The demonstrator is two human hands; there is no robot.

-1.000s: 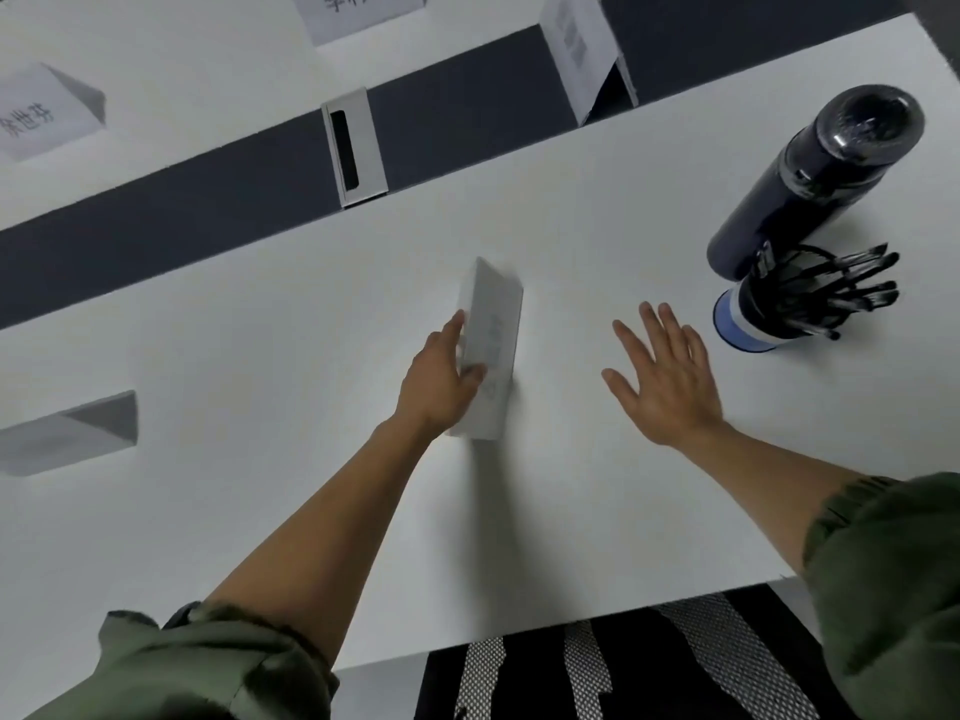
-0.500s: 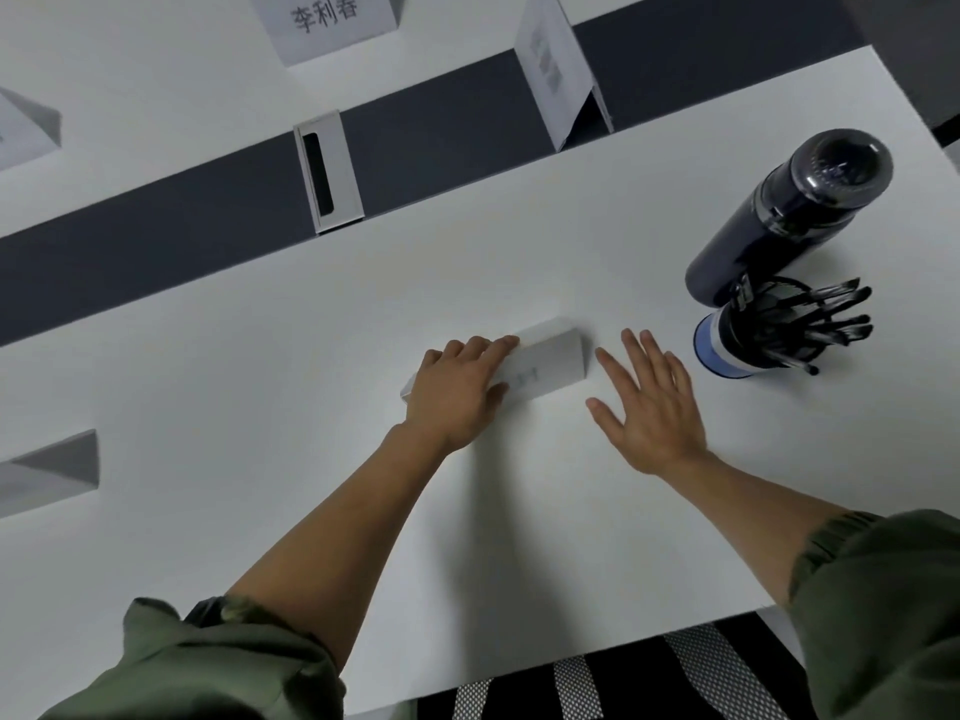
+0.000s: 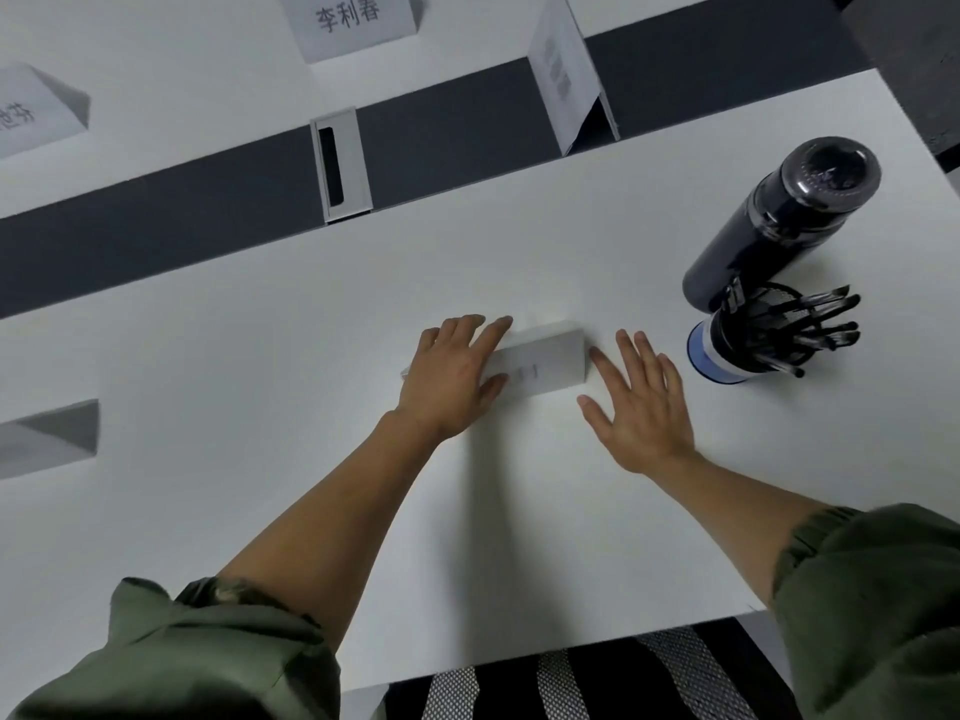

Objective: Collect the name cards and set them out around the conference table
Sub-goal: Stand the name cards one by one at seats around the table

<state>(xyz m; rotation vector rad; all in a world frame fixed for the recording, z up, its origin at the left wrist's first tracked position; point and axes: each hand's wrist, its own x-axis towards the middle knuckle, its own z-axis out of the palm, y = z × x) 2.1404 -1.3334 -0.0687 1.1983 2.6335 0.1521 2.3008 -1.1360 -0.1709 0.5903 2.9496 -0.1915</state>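
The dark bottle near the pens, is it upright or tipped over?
Upright. The dark bottle stands on its base on the table, cap toward the camera.

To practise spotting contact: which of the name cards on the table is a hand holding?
The name card nearest the pen cup, held by the left hand; the others stand untouched.

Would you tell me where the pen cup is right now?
Head view, right side: the pen cup stands on the table beside the dark flask, right of the right hand.
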